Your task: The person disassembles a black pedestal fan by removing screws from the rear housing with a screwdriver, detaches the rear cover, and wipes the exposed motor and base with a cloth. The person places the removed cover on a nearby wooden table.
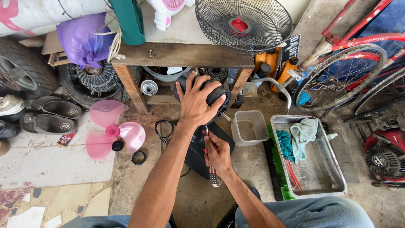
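Left hand (195, 101) grips the round black plastic fan motor housing (215, 98); right hand (217, 153) is closed around 1 striped-handled screwdriver (212, 169). Advisable: steady housing, blade square.

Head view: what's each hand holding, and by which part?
Left hand grips the round black fan motor housing over its top and side. Right hand holds a screwdriver by its handle, shaft pointing up toward the housing.

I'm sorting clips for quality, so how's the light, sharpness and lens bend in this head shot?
Head view: soft, even daylight with no hard shadows or glare; left hand on the motor and right hand with the screwdriver are sharp; wide-lens bending shows at the edges, around the bicycle wheel.
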